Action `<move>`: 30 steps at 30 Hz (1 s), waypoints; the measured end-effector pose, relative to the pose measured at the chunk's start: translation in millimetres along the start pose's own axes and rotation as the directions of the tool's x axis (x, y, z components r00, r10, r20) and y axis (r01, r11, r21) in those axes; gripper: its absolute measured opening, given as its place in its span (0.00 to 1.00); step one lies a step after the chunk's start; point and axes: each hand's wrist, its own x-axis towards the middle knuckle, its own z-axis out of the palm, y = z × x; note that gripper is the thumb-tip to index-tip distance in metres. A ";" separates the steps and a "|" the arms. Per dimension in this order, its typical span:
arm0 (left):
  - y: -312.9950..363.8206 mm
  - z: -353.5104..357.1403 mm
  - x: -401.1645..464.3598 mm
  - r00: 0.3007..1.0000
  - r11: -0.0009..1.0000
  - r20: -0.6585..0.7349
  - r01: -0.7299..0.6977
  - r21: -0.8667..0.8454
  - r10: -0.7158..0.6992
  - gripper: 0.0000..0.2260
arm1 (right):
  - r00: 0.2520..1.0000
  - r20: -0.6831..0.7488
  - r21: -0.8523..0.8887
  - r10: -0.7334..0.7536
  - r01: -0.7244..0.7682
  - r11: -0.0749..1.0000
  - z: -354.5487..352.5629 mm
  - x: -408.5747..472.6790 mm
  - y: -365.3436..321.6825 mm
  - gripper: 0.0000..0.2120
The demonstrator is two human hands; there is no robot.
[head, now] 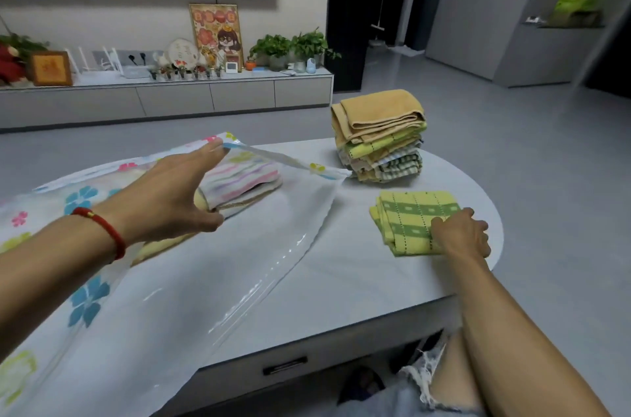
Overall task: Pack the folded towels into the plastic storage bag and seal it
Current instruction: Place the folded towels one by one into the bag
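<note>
Head view looks down over a white table [358,266] with a rounded far end. On its left part lies a clear plastic storage bag [191,280] printed with coloured flowers, its mouth facing right. The left hand [177,192], a red bracelet [102,225] on its wrist, reaches over the bag and lifts the upper flap of the mouth: the fingertips pinch the flap's edge while the thumb is stretched wide below, so the opening gapes. Inside the bag, just under that hand, lies a folded towel with pink, green and white stripes [246,177], resting on a pale yellow towel [160,245] that shows through the plastic nearer the camera.

To the right of the bag, on bare table, lies a folded yellow-green towel [409,215] with darker green bands and dotted lines. The right hand [462,233] rests on its near right corner, fingers curled down onto the cloth; whether they actually grip the towel cannot be told from here.

Beyond that towel, near the far edge of the table, stands a pile of folded towels [382,143], a tan one on top and green, striped and checked ones below. The far corner of the bag's lower sheet just reaches the foot of this pile.
</note>
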 end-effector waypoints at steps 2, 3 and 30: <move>0.7 0.2 0.7 1.000 1.000 -0.013 0.003 -0.002 -0.003 0.49 | 0.995 0.098 -0.062 0.016 -0.010 0.998 4.0 1.5 9.5 0.35; 0.5 0.4 0.6 1.000 1.000 -0.016 0.006 0.001 -0.006 0.49 | 0.988 0.151 -0.087 -0.019 0.033 0.996 9.6 0.4 9.6 0.37; -24.2 39.6 -108.1 0.973 0.949 0.033 0.216 0.231 -0.230 0.30 | 0.323 0.793 0.567 -0.516 -0.084 0.819 -9.7 -35.9 -4.8 0.17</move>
